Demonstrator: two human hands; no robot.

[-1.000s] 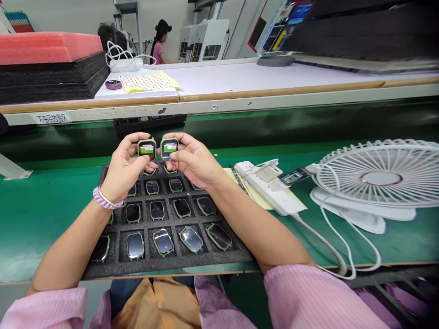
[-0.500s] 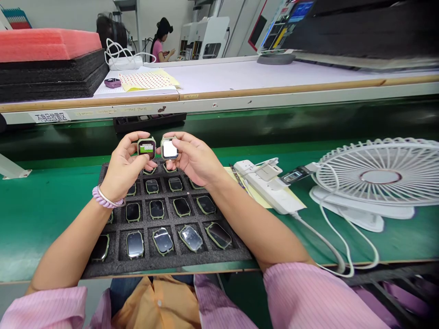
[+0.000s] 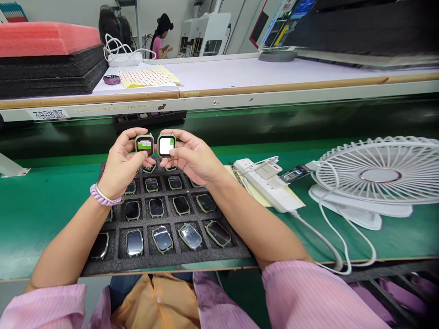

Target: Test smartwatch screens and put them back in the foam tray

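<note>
My left hand [image 3: 125, 162] grips a green-framed smartwatch [image 3: 144, 142] by its sides, thumb at the lower screen edge. Its lit screen shows green and white blocks on dark. Beside it, my right hand [image 3: 190, 157] pinches a second smartwatch [image 3: 165, 145], whose screen is mostly white with a green strip at the right. My right thumb lies over that screen's lower right corner. Both watches are held side by side above the far part of a black foam tray [image 3: 144, 264]. In the tray's compartments lie several dark-screened watches [image 3: 157, 208] with green frames.
At right stand a white power strip [image 3: 264, 185] and a white fan [image 3: 380, 176] with trailing cables. A raised shelf [image 3: 219, 100] crosses the back, bearing stacked foam [image 3: 48, 59], a sticker sheet [image 3: 147, 76] and a purple watch [image 3: 111, 80]. Another person [image 3: 159, 43] sits beyond.
On the right-hand watch, a green strip now shows at the right of the white screen, and my right thumb is lower on it. Both hands have shifted slightly left.
</note>
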